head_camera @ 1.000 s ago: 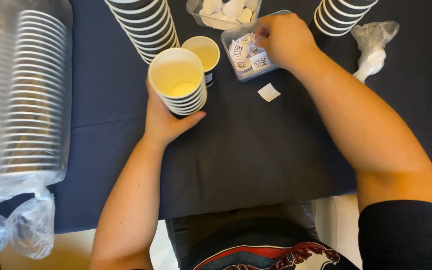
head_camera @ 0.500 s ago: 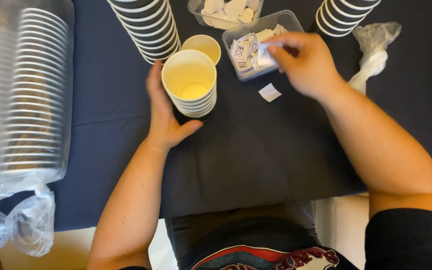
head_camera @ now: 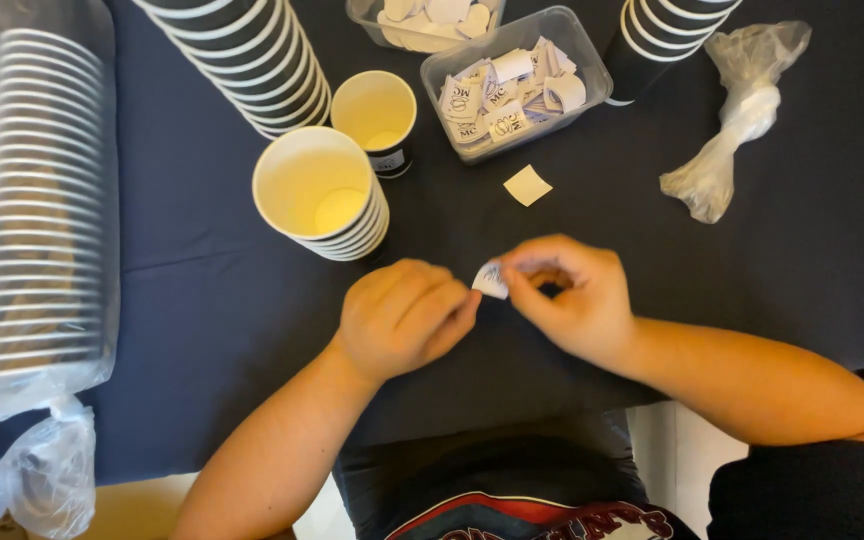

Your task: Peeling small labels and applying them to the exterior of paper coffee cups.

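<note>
Head camera is showing your two hands meeting low over the dark blue tablecloth point(head_camera: 202, 300), just in front of your chest. Your right hand point(head_camera: 567, 300) is pinching a small white paper sticker with dark print point(head_camera: 490, 280) between thumb and forefinger, and your left hand point(head_camera: 407, 315) is curling its fingertips against the sticker's free edge. Whether your left fingers are actually gripping it is hard to say, since the knuckles are hiding them. The sticker looks thin, light and floppy, likely to crease or cling, so you are best taking it by one corner. Just beyond your hands a short stack of white-rimmed paper cups with pale yellow insides point(head_camera: 320, 195) is standing upright, and further back a clear plastic tub of more printed stickers point(head_camera: 512, 80) is sitting open. A loose cream paper square point(head_camera: 527, 185) is lying between tub and hands.
</note>
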